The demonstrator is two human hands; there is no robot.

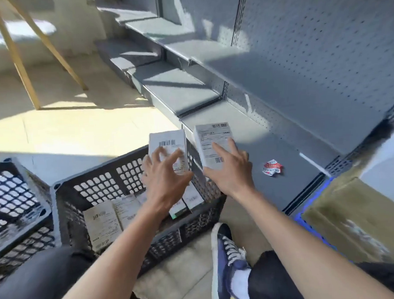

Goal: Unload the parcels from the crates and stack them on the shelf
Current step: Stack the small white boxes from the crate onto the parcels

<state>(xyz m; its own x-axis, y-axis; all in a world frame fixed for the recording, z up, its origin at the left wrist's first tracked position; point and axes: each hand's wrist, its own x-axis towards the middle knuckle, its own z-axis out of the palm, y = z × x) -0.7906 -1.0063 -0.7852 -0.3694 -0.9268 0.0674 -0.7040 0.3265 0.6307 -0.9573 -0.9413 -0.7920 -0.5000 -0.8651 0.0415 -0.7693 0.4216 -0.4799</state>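
My left hand (164, 178) grips a white parcel (166, 140) with a barcode label, held above the far rim of the black crate (133, 168). My right hand (230, 168) grips a second white labelled parcel (210, 137), held over the front of the low grey shelf (288, 150). Several more parcels (104, 221) lie flat on the crate's floor, partly hidden by my left forearm.
A second black crate (15, 198) stands at the left. A crumpled red-and-white wrapper (272, 167) lies on the shelf. A cardboard box (352, 221) sits at the right on a blue base. Wooden legs (18, 62) stand on the tiled floor. My shoe (227, 256) rests beside the crate.
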